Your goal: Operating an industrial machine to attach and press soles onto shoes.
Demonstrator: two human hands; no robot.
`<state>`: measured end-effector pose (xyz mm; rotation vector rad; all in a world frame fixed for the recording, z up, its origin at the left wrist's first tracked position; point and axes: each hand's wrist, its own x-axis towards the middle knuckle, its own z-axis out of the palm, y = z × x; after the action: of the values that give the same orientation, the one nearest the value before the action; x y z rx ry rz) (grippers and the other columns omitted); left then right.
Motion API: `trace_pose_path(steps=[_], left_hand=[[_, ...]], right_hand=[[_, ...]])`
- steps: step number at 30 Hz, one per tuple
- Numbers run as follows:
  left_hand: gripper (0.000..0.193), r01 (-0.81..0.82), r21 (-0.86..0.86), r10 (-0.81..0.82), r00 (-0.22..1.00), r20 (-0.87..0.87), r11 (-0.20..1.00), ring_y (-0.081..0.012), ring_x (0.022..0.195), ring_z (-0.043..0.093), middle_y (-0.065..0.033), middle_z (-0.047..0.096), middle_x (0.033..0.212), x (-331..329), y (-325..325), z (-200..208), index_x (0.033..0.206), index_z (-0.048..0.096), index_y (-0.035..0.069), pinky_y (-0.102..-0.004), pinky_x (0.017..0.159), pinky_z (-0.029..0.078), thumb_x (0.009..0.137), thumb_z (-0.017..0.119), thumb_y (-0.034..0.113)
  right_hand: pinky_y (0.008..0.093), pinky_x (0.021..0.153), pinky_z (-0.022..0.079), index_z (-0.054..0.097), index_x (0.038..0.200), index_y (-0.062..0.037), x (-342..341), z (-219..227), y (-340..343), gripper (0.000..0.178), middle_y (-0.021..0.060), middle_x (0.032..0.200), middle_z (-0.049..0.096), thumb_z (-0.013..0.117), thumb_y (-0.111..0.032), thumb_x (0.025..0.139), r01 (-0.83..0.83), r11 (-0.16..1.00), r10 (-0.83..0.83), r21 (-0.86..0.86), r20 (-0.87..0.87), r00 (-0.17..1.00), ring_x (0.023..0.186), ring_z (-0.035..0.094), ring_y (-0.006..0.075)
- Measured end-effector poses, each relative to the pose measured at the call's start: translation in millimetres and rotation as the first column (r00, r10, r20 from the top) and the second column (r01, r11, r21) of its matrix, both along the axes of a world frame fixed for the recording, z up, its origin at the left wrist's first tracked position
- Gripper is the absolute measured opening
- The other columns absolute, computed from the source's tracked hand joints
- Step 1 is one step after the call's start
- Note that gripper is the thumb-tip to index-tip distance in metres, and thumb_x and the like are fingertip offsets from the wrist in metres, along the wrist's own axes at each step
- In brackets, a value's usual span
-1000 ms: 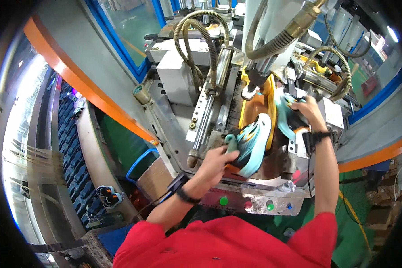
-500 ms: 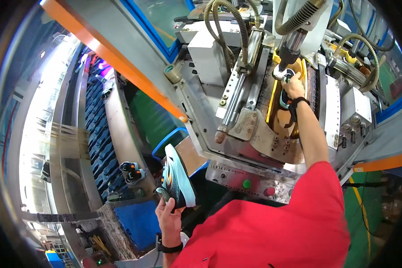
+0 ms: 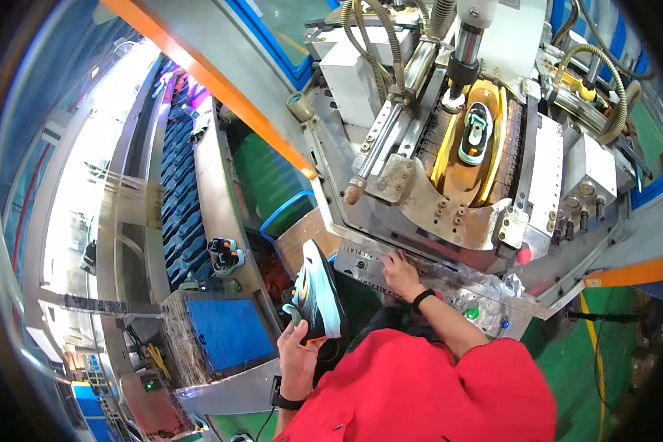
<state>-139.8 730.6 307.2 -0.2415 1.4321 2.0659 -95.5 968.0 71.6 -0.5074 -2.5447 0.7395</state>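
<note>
My left hand (image 3: pixel 296 361) grips a light-blue and black sneaker (image 3: pixel 324 306) by the heel end, toe pointing up. My right hand (image 3: pixel 400 275) lies on the metal control panel (image 3: pixel 449 295) at the machine's front, fingers partly stretched and nothing held. It covers part of the panel where a green button showed. A second sneaker (image 3: pixel 476 134), black with mint green and a white sole edge, rests upright in the machine's long yellow-edged cradle (image 3: pixel 460 193). A round-ended press rod (image 3: pixel 454 99) hangs beside its far end.
A conveyor with dark ridged pads (image 3: pixel 180 191) runs along the left; a small dark shoe (image 3: pixel 226 255) sits on its edge. Beside it are a blue panel (image 3: pixel 228 331) and a brown board (image 3: pixel 309 239). Metal cylinders (image 3: pixel 379 151) flank the cradle. An orange beam (image 3: pixel 221 92) crosses above.
My right hand has let go of the sneaker in the cradle and drawn back to the control panel. My left hand still holds its sneaker, now slightly further right. The view has shifted.
</note>
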Motion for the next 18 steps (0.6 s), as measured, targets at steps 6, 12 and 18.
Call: trace_pose_path(steps=[6,12,18], left_hand=[[0.029,-0.110,-0.066,0.111,0.994,0.012,0.992,-0.0217,0.096,0.066,-0.0110,0.065,0.109,31,-30,11,0.117,0.057,-0.001,-0.0391,0.082,0.055,0.092,0.058,0.012],[0.030,-0.216,-0.076,0.224,0.965,0.135,0.974,-0.0198,0.102,0.062,-0.0113,0.063,0.111,61,-75,-21,0.118,0.056,-0.002,-0.0372,0.087,0.052,0.094,0.059,0.015],[0.022,-0.517,-0.067,0.515,0.816,0.261,0.853,-0.0225,0.081,0.067,-0.0097,0.065,0.096,94,-153,-71,0.106,0.063,-0.003,-0.0369,0.068,0.057,0.090,0.065,0.012]], right_hand=[[0.0457,0.085,0.048,0.059,0.103,-0.0075,-7,7,0,0.025,0.0137,0.105,0.054,0.064,-0.016,0.080,-0.109,0.989,0.115,-0.095,0.060,0.992,0.103,0.054,0.0345],[0.0331,0.076,0.051,0.066,0.094,-0.0003,-7,107,-33,0.014,0.0119,0.089,0.067,0.060,-0.005,0.083,-0.219,0.768,0.203,-0.602,-0.094,0.975,0.082,0.064,0.0241],[0.0380,0.066,0.051,0.059,0.083,-0.0019,-23,334,-94,0.010,0.0157,0.082,0.066,0.063,-0.012,0.082,-0.839,0.523,0.443,-0.151,-0.793,0.419,0.066,0.061,0.0252]])
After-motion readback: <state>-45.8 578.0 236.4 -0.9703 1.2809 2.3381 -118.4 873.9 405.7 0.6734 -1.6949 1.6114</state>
